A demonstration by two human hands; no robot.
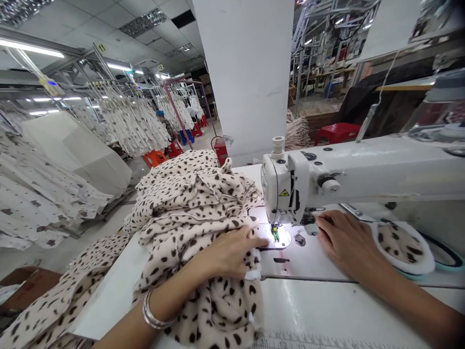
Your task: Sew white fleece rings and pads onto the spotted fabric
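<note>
My left hand [230, 252] is closed on the edge of a cream fleece fabric with dark spots [196, 232], bunched left of the sewing machine [286, 184]. Its index finger stretches over the lit needle plate [285, 237], close to the presser foot [275, 232]. My right hand [345, 242] is over the machine bed under the arm. Those fingers are bent and pressed together beside a round metal part [310, 224] low on the machine head; what they hold, if anything, is hidden. A white-edged, spotted fleece piece [401, 246] lies right of this hand.
A measuring scale [290, 339] runs along the table's front edge. More spotted fabric [69, 286] hangs off the left side near a cardboard box [31, 286]. A white pillar [250, 77] stands behind the machine. Garments hang on racks [131, 116] at left; a red stool [337, 132] is behind.
</note>
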